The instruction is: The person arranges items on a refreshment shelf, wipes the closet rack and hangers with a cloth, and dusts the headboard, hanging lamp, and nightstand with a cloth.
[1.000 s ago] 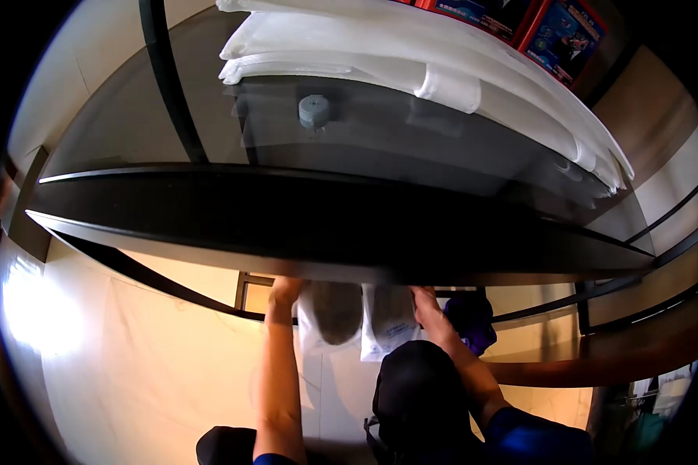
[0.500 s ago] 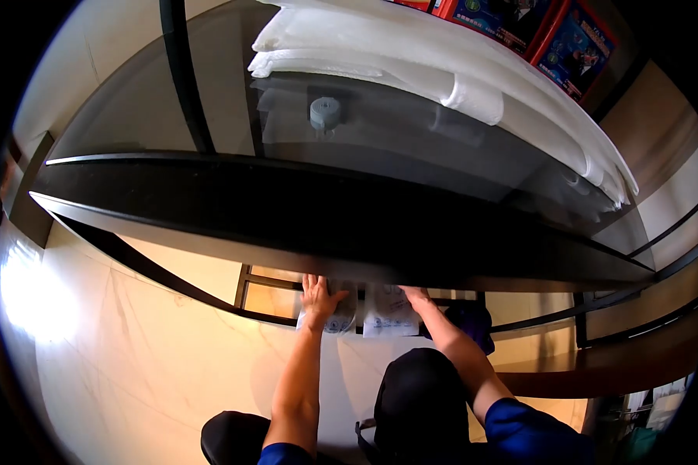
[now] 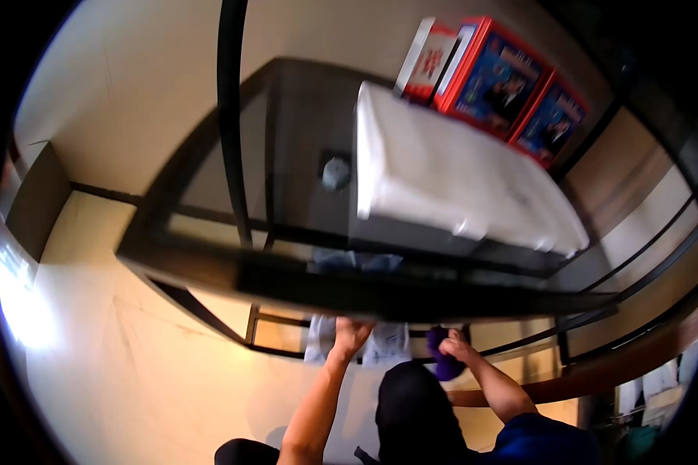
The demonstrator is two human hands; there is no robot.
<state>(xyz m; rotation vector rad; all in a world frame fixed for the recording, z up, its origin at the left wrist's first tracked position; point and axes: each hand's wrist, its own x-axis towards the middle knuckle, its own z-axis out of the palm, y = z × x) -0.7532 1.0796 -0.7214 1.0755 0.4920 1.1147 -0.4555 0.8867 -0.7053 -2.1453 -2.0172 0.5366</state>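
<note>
My right hand is closed on a purple cloth, bunched up at the right of the lower rack. My left hand reaches in under the shelf edge, its fingers mostly hidden there. It is over two white plastic bags; the left bag and the right bag lie side by side on the rack. Whether the left hand grips either bag cannot be made out.
Above my hands is a dark glass shelf with a black front edge. A folded white towel and a small grey round object are on it. Red and blue boxes stand behind. Black metal bars frame the unit.
My right hand has moved from the right-hand bag to the purple cloth and closed on it. My left hand has shifted right, its fingers passing under the edge. The view has tilted up.
</note>
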